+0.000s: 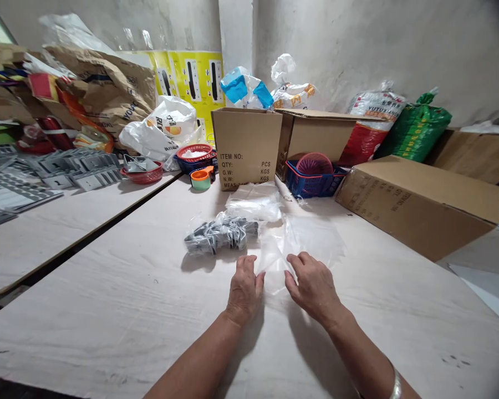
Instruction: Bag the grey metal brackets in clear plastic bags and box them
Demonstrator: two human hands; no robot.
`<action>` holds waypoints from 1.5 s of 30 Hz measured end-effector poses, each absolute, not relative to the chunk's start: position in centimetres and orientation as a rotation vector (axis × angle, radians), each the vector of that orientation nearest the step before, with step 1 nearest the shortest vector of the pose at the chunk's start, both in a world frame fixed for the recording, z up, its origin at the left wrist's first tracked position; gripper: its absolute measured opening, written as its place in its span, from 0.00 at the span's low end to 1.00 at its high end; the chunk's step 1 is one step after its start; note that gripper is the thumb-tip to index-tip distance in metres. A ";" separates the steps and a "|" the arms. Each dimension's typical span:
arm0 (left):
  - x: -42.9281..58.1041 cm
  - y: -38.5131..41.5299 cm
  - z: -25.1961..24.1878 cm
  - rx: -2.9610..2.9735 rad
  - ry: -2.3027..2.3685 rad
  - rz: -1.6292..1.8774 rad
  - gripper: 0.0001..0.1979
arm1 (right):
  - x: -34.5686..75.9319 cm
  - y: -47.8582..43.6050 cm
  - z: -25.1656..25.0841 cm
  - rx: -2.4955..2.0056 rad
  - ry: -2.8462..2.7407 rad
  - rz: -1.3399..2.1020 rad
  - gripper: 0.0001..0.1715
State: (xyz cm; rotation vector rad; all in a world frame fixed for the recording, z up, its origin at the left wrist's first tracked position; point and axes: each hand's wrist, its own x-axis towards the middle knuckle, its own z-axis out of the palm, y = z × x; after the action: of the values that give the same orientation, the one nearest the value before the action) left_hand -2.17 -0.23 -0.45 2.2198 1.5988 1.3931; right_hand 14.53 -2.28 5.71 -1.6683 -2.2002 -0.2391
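Observation:
My left hand (pixel 244 290) rests on the pale plywood table (pixel 108 327), its thumb at the edge of a clear plastic bag (pixel 305 246). My right hand (pixel 314 287) lies on that bag, with thumb and fingers gathered on a crease in the film. Just beyond my left hand lies a bundle of dark grey parts in clear plastic (pixel 220 235). Another folded plastic bag (pixel 253 202) sits farther on, against a cardboard box.
Printed cardboard boxes (pixel 246 147) stand at the far end, with a blue basket (pixel 310 180) and a red basket (pixel 195 156) nearby. Grey metal brackets (pixel 79 169) cover the neighbouring table at left. Another cardboard box (pixel 416 205) lies at right. Sacks and paper bags line the wall.

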 end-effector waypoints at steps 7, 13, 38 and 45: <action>-2.3 -0.1 -0.2 2.179 1.562 1.371 0.05 | 15.3 -2.2 5.6 -1.646 -2.278 -0.291 0.12; -2.1 -0.5 -0.2 2.206 1.596 1.339 0.15 | 15.1 -1.9 5.3 -1.445 -2.297 -0.328 0.14; -2.3 -0.3 -0.3 2.044 1.633 1.313 0.09 | 14.7 -1.7 5.1 -1.548 -2.276 -0.253 0.11; -2.4 -0.2 -0.4 1.976 1.632 1.256 0.10 | 14.5 -1.9 5.6 -1.582 -2.303 -0.243 0.06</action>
State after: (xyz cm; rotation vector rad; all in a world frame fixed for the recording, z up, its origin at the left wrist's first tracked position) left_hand -2.44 -0.24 -0.43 1.9764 1.6317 1.2556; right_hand 14.51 -1.94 5.57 -1.5815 -2.3029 -0.2425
